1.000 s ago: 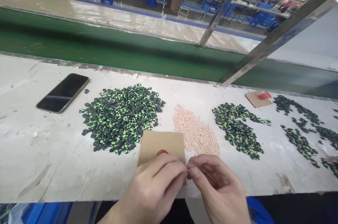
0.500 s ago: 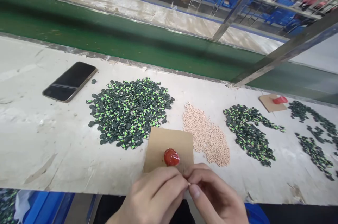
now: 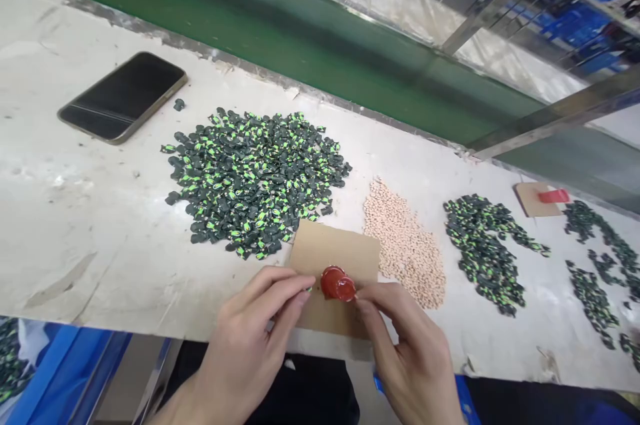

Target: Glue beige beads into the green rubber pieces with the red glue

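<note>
My left hand is closed in a pinch on a small dark-and-green piece, mostly hidden by the fingertips. Opposite it, my right hand has thumb and forefinger pressed together at the edge of a small red cap with glossy red contents; what they hold is too small to make out. The cap rests on a square of brown cardboard between my hands. Just behind the cardboard spreads a large pile of dark-and-green pieces. A heap of tiny pale pink beads lies to its right.
A black phone lies at the left of the white table. More dark-and-green pieces form piles at the right. Near the back edge are another cardboard piece and red cap. Metal posts and a green channel run behind.
My hands, together at the front edge before, have parted and moved forward over the cardboard. My right fingertips have come to the red cap. The view has tilted down.
</note>
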`<state>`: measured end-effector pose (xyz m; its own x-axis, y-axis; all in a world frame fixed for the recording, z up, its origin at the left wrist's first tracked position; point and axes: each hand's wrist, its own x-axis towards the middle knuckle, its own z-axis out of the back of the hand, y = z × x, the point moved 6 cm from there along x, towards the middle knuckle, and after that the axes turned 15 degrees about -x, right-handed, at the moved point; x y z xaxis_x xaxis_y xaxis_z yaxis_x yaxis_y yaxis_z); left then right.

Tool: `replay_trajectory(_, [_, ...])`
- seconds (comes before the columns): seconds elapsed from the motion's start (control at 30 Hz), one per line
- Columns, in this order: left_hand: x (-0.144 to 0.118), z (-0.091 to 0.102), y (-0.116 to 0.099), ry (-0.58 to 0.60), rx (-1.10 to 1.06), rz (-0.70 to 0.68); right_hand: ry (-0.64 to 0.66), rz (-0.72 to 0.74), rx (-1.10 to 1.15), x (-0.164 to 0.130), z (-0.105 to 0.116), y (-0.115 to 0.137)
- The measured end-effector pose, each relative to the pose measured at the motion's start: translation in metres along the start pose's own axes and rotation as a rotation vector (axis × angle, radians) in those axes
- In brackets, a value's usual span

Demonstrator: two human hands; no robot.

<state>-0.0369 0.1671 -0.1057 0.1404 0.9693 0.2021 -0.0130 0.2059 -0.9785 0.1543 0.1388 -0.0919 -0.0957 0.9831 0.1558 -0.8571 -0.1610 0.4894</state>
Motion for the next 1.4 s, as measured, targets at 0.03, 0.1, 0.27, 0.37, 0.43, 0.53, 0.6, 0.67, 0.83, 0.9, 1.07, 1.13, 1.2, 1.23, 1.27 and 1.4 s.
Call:
replay_trajectory(0.03, [0.000,-0.001,0.000,0.006,0.008,-0.007,0.002,0.005,-0.007,0.000,0.000,0.001])
replay_trajectory(0.1, [0.000,-0.002,0.002,0.021,0.009,0.003,0.008,0.011,-0.014,0.000,0.000,0.001])
replay_trajectory(0.27, [0.000,-0.003,0.005,0.027,0.000,0.002,0.026,0.004,-0.025,0.000,0.000,0.001])
replay_trajectory(0.37, [0.001,0.000,0.003,-0.004,-0.028,0.006,0.028,0.001,-0.012,-0.001,-0.001,0.001])
replay_trajectory(0.43, [0.002,0.001,0.000,-0.032,-0.076,0.047,0.005,-0.058,0.040,-0.003,0.001,-0.001])
replay_trajectory(0.53, [0.005,0.000,-0.003,-0.088,-0.224,0.210,-0.041,-0.284,0.259,-0.008,0.005,-0.010])
replay_trajectory(0.6, [0.004,-0.008,0.000,-0.100,-0.406,0.373,-0.024,-0.396,0.489,-0.011,0.003,-0.013])
replay_trajectory(0.67, [0.001,-0.021,0.003,-0.089,-0.626,0.530,0.016,-0.414,0.708,-0.012,0.001,-0.010])
replay_trajectory(0.83, [-0.010,-0.049,0.008,-0.019,-0.967,0.743,0.047,-0.416,0.961,-0.015,0.000,-0.003])
replay_trajectory(0.9, [-0.012,-0.054,0.008,0.013,-0.988,0.774,0.045,-0.406,0.988,-0.018,0.000,-0.002])
replay_trajectory(1.07, [-0.014,-0.056,0.006,0.043,-0.998,0.800,0.007,-0.386,0.977,-0.022,0.004,-0.002])
replay_trajectory(1.13, [-0.015,-0.056,0.005,0.051,-0.993,0.800,-0.012,-0.385,0.953,-0.023,0.006,-0.002])
replay_trajectory(1.2, [-0.016,-0.056,0.005,0.061,-0.976,0.804,-0.019,-0.376,0.919,-0.023,0.008,-0.002])
replay_trajectory(1.23, [-0.016,-0.055,0.005,0.061,-0.966,0.806,-0.025,-0.369,0.896,-0.022,0.009,-0.001])
replay_trajectory(1.27, [-0.017,-0.054,0.005,0.060,-0.957,0.806,-0.032,-0.361,0.869,-0.022,0.010,0.000])
replay_trajectory(1.4, [-0.017,-0.051,0.005,0.052,-0.950,0.798,-0.050,-0.317,0.799,-0.019,0.014,0.004])
